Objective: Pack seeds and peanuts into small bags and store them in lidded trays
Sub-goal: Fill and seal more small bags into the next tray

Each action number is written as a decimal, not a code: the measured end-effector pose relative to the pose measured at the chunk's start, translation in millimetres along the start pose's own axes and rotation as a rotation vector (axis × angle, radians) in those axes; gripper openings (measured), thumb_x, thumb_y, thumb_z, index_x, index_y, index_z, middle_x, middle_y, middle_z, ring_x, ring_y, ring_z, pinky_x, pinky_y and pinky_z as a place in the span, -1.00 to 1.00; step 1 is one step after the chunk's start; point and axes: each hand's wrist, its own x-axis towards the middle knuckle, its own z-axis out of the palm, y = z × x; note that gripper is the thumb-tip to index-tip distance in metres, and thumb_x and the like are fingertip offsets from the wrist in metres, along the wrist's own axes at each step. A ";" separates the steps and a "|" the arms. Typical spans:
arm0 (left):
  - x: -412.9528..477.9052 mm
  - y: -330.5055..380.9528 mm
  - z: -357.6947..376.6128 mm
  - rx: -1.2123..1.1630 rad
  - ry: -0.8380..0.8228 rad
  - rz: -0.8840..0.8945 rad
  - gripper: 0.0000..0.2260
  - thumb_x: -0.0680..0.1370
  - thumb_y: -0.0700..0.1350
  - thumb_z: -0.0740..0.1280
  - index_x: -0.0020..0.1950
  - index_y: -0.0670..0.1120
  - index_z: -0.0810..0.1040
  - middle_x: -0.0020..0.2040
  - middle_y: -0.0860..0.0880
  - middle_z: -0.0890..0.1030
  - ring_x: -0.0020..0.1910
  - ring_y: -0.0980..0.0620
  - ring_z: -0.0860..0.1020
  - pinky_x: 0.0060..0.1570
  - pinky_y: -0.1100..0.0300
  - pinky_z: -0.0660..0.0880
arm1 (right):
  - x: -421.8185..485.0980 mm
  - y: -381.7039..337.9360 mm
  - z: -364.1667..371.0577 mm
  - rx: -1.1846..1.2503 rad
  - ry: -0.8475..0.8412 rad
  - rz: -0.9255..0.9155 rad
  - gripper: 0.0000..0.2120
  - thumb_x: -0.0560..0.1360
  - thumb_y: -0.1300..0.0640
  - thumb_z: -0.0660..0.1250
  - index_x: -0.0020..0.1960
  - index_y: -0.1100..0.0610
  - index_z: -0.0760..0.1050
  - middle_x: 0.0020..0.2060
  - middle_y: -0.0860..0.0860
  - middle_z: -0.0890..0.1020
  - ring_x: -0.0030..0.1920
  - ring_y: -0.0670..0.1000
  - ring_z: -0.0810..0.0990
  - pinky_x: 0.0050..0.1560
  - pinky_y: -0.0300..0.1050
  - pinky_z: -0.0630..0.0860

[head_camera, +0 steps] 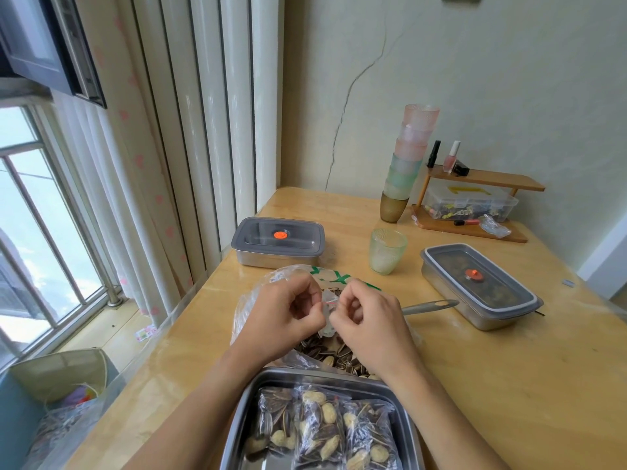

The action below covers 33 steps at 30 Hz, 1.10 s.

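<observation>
At table (509, 368) centre, both hands meet over the bulk bag (288, 271) of loose seeds and peanuts. Left hand (288, 310) and right hand (366, 317), fingers curled, each pinch one side of the small bag (328, 312) between thumb and forefinger. It hangs between them just above the loose seeds. The knuckles hide most of it, so whether it is filled or sealed cannot be told.

Handling (judged): thin clear film, very light, limp and slippery, which will crumple or slide rather than resist. Best taken at the mouth strip, where the two walls can be rubbed apart or pressed along the seal. A grip on the belly would collapse it or, once it is filled, force the contents out. Peanut shells are brittle, so hard squeezing is to be avoided.

Surroundings: the open tray (244, 401), nearest the person, holds three packed bags (319, 429) lying side by side, with bare floor showing at its near left. A scoop handle (431, 306) juts rightward from the bulk bag, just beyond the right hand. Farther off stand a green cup (387, 251), a lidded far tray (277, 242) at left rear, and a lidded right tray (480, 286) with dark contents under its lid. A cup stack (409, 164) and shelf (485, 179) stand by the wall, well apart.

Obstructions (judged): the way back to the open tray is short and crosses only the bulk bag's near edge. The scoop handle is the nearest thing to knock.
</observation>
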 end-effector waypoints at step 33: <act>-1.4 -18.8 -4.5 0.222 -0.103 0.087 -0.38 0.39 0.30 0.54 0.37 0.14 0.50 0.29 0.28 0.52 0.41 0.16 0.41 0.45 -0.07 0.26 | 3.8 3.3 -5.6 0.437 -0.103 0.098 -0.85 0.65 0.22 0.33 0.06 0.02 0.64 -0.11 -0.04 0.74 -0.17 -0.04 0.72 -0.11 0.06 0.66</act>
